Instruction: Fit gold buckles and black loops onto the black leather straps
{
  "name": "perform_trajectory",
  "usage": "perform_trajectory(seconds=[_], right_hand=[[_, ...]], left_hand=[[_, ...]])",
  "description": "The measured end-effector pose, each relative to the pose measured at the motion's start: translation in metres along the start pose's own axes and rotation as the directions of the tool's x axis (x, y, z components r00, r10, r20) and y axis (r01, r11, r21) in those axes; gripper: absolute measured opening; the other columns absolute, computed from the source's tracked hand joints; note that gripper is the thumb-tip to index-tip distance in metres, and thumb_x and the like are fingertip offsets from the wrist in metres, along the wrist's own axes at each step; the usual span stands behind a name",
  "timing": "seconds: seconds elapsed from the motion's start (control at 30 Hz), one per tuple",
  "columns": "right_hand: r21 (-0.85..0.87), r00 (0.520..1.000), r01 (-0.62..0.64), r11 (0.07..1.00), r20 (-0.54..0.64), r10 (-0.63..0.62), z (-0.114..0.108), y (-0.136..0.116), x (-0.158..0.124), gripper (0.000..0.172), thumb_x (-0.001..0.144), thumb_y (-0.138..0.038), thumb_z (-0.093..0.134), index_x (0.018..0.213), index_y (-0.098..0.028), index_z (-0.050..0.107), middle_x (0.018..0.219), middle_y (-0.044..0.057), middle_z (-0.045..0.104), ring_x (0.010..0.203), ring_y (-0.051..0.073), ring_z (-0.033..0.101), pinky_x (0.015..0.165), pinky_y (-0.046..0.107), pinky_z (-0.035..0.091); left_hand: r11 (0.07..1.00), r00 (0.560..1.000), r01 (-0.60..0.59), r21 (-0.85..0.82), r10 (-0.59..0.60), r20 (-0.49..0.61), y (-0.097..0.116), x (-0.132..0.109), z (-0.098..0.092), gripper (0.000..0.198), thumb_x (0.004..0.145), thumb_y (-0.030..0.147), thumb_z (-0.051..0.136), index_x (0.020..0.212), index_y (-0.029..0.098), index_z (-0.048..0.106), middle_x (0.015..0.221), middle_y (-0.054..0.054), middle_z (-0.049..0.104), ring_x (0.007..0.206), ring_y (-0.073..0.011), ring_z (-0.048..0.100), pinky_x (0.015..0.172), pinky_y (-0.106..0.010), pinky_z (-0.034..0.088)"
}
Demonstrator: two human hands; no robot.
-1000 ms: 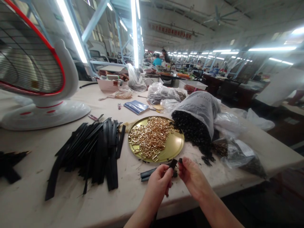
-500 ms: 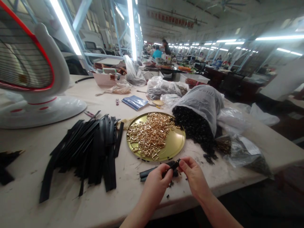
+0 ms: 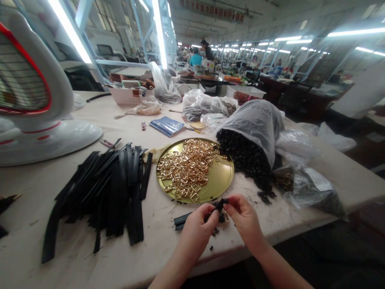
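My left hand (image 3: 201,226) is closed around a black strap (image 3: 220,204), thumb and fingers pinching it near one end. At that end my right hand (image 3: 243,216) grips the tip between thumb and fingertips. Fingers partly hide the strap. Beneath my hands, more black straps (image 3: 181,221) lie on the table, with a gold buckle partly showing beside them. Just beyond is a round gold tray (image 3: 221,182) bearing a heap of gold buckles (image 3: 189,168). Small black pieces (image 3: 249,160) spill from a translucent bag (image 3: 255,120) to its right.
A pile of black straps (image 3: 114,192) lies to the left. Behind it stands a white fan (image 3: 57,136) with a red rim. A blue packet (image 3: 167,126) and plastic bags (image 3: 201,104) lie farther back. Another bag (image 3: 313,192) sits at the right. People work in the distance.
The view has shifted slightly, so the fan and strap pile sit farther left. My hands keep hold of the strap, whose end now points up more between my fingers.
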State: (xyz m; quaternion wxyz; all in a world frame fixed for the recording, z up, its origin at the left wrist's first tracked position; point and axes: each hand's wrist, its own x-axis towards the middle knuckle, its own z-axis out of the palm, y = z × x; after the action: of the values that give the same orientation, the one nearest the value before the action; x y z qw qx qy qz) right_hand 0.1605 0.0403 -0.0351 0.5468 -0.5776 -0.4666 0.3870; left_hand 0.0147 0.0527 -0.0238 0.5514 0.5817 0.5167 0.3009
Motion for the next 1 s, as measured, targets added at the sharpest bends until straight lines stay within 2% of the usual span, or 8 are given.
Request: perform_trajectory(seconds=[0.13,0.33,0.43,0.57,0.63,0.77,0.9,1.0], right_hand=[[-0.018,0.999,-0.011,1.000,0.030,0.011,-0.001,-0.001,0.002,0.017,0.071,-0.032,0.064,0.082,-0.020,0.064,0.077,0.004,0.066,0.071,0.020,0.059,0.066,0.031,0.046],[0.115,0.996,-0.079,0.990,0.051,0.073,-0.001,-0.007,0.005,0.015,0.068,-0.030,0.068,0.076,-0.019,0.060,0.068,-0.001,0.060,0.065,0.014,0.054,0.063,0.026,0.044],[0.251,0.967,-0.224,0.942,0.178,0.183,-0.001,-0.010,0.004,0.017,0.069,-0.031,0.067,0.074,-0.018,0.058,0.066,-0.002,0.058,0.062,0.011,0.052,0.061,0.023,0.042],[0.391,0.880,-0.452,0.802,0.345,0.327,-0.005,-0.011,0.001,0.022,0.067,-0.035,0.069,0.073,-0.017,0.058,0.066,-0.002,0.058,0.058,0.009,0.050,0.060,0.023,0.041],[0.332,0.887,-0.422,0.844,0.345,0.307,-0.008,-0.012,0.000,0.022,0.066,-0.035,0.069,0.071,-0.016,0.059,0.065,-0.002,0.058,0.060,0.010,0.051,0.061,0.023,0.040],[0.161,0.953,-0.224,0.961,0.243,0.181,-0.009,-0.015,-0.004,0.019,0.064,-0.031,0.072,0.070,-0.017,0.061,0.064,-0.002,0.059,0.062,0.013,0.051,0.060,0.024,0.040],[0.319,0.946,-0.292,0.902,0.233,0.224,-0.002,-0.015,-0.012,0.024,0.065,-0.030,0.071,0.083,-0.019,0.060,0.071,-0.001,0.062,0.063,0.012,0.053,0.062,0.024,0.041],[0.358,0.929,-0.331,0.873,0.285,0.236,0.003,-0.013,-0.020,0.019,0.066,-0.027,0.070,0.078,-0.016,0.060,0.072,0.000,0.062,0.065,0.013,0.053,0.064,0.025,0.041]], left_hand=[[1.000,1.000,0.008,-0.016,-0.007,0.014,-0.003,0.001,0.001,0.022,0.078,0.037,0.047,0.071,0.019,0.056,0.042,0.008,0.042,0.034,-0.0068,0.033,0.040,-0.018,0.027],[0.999,1.000,0.016,-0.040,-0.016,0.002,-0.005,-0.002,0.003,0.022,0.078,0.038,0.047,0.073,0.020,0.058,0.042,0.008,0.042,0.034,-0.0069,0.033,0.040,-0.018,0.027],[1.000,1.000,0.006,-0.031,-0.007,-0.017,-0.004,-0.004,0.002,0.023,0.078,0.038,0.046,0.073,0.019,0.058,0.042,0.008,0.041,0.036,-0.0074,0.034,0.041,-0.018,0.028],[1.000,1.000,-0.017,0.012,0.017,0.022,-0.003,-0.008,-0.002,0.022,0.077,0.036,0.047,0.075,0.019,0.060,0.048,0.006,0.045,0.042,-0.0082,0.039,0.043,-0.018,0.029],[0.999,0.999,-0.017,0.040,0.015,0.033,-0.003,-0.011,-0.004,0.021,0.076,0.036,0.049,0.074,0.018,0.060,0.049,0.006,0.046,0.043,-0.0085,0.040,0.043,-0.018,0.029],[1.000,0.999,0.004,0.019,-0.004,0.040,-0.002,-0.014,-0.004,0.019,0.074,0.035,0.050,0.070,0.018,0.057,0.048,0.006,0.045,0.042,-0.0077,0.039,0.042,-0.018,0.029],[0.999,0.999,0.019,-0.035,-0.018,0.028,0.003,-0.015,0.001,0.020,0.075,0.036,0.049,0.070,0.018,0.055,0.043,0.008,0.042,0.037,-0.0067,0.036,0.040,-0.017,0.029],[1.000,1.000,0.019,-0.012,-0.019,0.006,0.006,-0.018,0.003,0.021,0.075,0.037,0.049,0.069,0.018,0.054,0.044,0.007,0.044,0.038,-0.0071,0.038,0.038,-0.017,0.028]])
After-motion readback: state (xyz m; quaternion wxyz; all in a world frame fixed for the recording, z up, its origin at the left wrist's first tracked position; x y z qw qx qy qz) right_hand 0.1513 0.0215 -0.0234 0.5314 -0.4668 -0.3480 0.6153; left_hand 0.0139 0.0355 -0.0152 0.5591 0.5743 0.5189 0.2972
